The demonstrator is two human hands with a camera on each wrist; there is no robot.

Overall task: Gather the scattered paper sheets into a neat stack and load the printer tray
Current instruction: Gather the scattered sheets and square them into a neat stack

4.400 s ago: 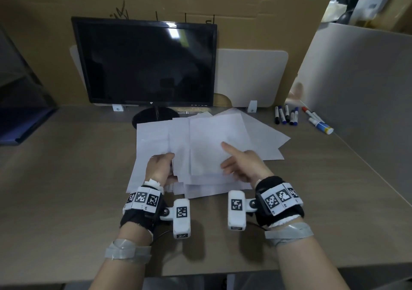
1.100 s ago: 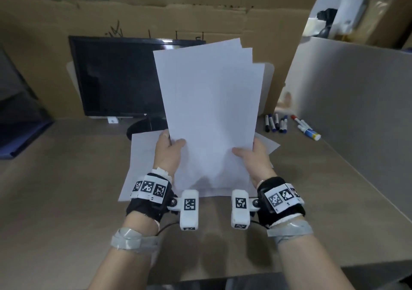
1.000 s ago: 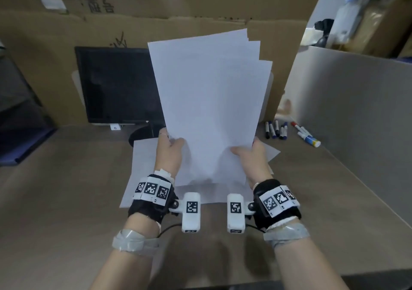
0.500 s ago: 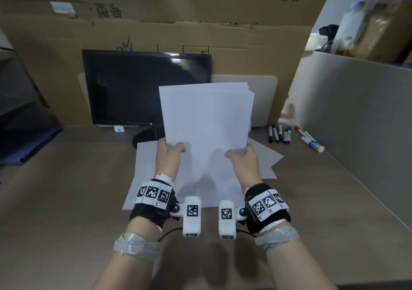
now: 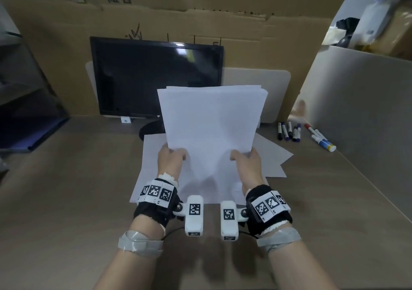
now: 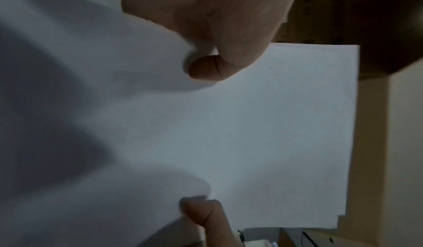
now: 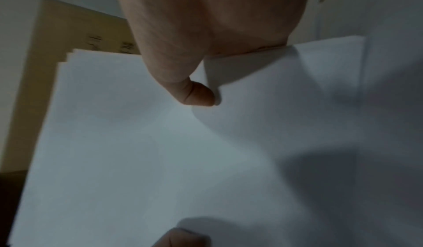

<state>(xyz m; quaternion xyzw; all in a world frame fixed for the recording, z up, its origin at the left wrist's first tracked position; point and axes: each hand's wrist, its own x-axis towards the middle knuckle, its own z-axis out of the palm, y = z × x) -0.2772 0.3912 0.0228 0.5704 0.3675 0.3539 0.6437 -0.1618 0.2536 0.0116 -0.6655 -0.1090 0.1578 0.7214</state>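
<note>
Sheaf of white paper sheets (image 5: 211, 122) lowered from raised position a second ago, top edges now nearly flush; left hand (image 5: 170, 161) and right hand (image 5: 246, 162) each pinch a lower side, upright above loose white sheets (image 5: 274, 155) left on brown desk (image 5: 66, 189). Likely tapping square; bottom edge hidden. No printer tray visible.

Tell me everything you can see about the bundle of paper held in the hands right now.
The held paper bundle is several plain white sheets, upright above the desk, top edges slightly staggered, so not yet squared. The left hand and right hand pinch its lower side edges, thumbs in front. It bows slightly between them. Its bottom edge appears near the loose sheets; contact is unclear.
</note>
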